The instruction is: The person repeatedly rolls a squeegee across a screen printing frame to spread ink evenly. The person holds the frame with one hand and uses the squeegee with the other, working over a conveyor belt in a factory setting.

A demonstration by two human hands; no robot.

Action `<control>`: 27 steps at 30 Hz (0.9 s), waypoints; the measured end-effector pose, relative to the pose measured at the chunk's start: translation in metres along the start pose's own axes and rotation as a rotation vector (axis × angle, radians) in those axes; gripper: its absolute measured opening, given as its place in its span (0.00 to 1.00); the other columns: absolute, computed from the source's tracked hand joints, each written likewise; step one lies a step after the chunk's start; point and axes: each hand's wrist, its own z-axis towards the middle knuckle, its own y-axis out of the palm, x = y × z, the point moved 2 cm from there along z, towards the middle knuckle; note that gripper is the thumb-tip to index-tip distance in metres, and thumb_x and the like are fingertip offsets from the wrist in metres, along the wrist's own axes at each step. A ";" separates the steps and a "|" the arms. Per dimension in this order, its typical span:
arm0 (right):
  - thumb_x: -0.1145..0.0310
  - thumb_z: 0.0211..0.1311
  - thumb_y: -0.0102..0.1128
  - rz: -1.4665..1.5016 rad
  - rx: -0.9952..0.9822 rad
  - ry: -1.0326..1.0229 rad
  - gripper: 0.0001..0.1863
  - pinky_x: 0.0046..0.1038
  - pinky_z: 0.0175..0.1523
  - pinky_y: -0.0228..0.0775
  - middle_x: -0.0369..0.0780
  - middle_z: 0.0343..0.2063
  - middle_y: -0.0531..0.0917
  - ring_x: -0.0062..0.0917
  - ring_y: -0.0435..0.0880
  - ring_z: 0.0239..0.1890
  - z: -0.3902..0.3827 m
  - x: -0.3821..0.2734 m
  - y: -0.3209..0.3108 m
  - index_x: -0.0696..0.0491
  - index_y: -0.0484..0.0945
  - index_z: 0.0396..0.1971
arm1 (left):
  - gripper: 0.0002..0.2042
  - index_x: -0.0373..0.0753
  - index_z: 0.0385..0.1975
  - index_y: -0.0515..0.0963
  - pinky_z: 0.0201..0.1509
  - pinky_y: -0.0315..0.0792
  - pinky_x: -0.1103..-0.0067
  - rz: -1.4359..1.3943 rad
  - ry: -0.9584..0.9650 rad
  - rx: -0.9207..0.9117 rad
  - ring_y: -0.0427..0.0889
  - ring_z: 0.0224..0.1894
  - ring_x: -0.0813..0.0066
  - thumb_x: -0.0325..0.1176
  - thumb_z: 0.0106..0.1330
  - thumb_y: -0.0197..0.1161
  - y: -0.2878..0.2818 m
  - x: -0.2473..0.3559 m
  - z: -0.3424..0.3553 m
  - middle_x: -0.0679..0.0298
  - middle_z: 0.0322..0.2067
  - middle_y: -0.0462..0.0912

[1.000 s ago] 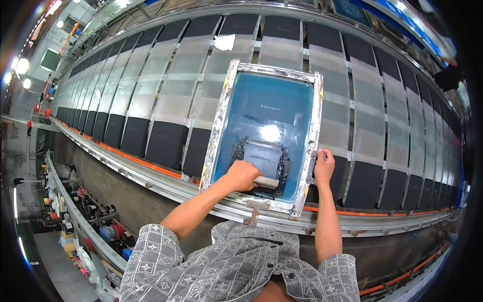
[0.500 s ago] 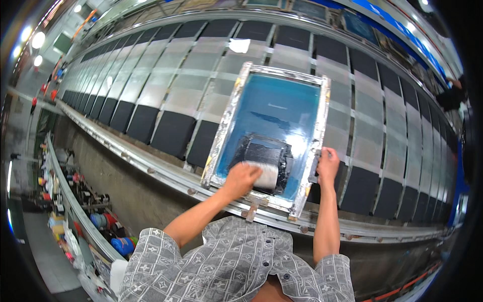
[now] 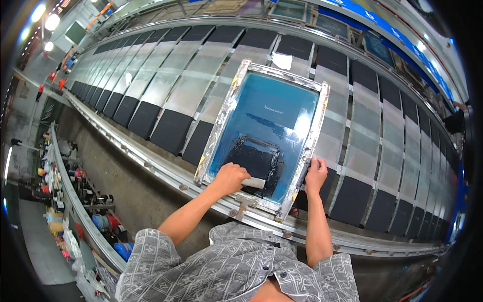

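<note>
A silk-screen printing frame (image 3: 222, 121) with blue mesh (image 3: 282, 93) lies tilted over the long print table in front of me. Black ink (image 3: 251, 156) is spread across the near half of the mesh. My left hand (image 3: 230, 178) is closed around a pale squeegee (image 3: 255, 182) at the frame's near end, just behind the ink. At the frame's right rail, my right hand (image 3: 316, 176) has its fingers closed on the edge, beside a dark piece fixed there; its exact grip is partly hidden.
Rows of dark fabric panels (image 3: 171, 131) lie on the table to both sides. A metal rail (image 3: 166, 177) runs along its near edge. A white scrap (image 3: 282, 61) sits beyond the frame. Bottles and containers (image 3: 103, 221) crowd a shelf at left; more screens (image 3: 332, 25) stand behind.
The squeegee has tipped and shifted slightly toward me and left, with my left hand. The frame and my right hand have moved a little along the table to the right, relative to the panels.
</note>
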 end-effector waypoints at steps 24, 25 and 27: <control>0.60 0.64 0.56 -0.152 0.063 0.038 0.14 0.31 0.42 0.69 0.45 0.29 0.83 0.32 0.81 0.33 -0.008 -0.010 0.005 0.56 0.78 0.36 | 0.14 0.49 0.32 0.85 0.47 0.69 0.68 0.100 0.081 -0.320 0.81 0.36 0.60 0.44 0.46 0.74 -0.017 -0.041 0.090 0.62 0.27 0.84; 0.60 0.64 0.56 -0.157 0.063 0.033 0.14 0.31 0.42 0.69 0.45 0.29 0.83 0.32 0.81 0.33 -0.009 -0.010 0.006 0.56 0.79 0.36 | 0.13 0.48 0.31 0.85 0.46 0.68 0.67 0.126 0.080 -0.243 0.80 0.35 0.59 0.44 0.47 0.74 -0.018 -0.050 0.110 0.62 0.27 0.84; 0.60 0.64 0.56 -0.151 0.047 0.032 0.14 0.30 0.42 0.69 0.45 0.29 0.83 0.31 0.81 0.33 -0.007 -0.005 0.005 0.56 0.79 0.35 | 0.12 0.48 0.30 0.85 0.44 0.69 0.67 0.095 0.105 -0.181 0.80 0.34 0.58 0.43 0.46 0.73 -0.013 -0.068 0.141 0.61 0.27 0.84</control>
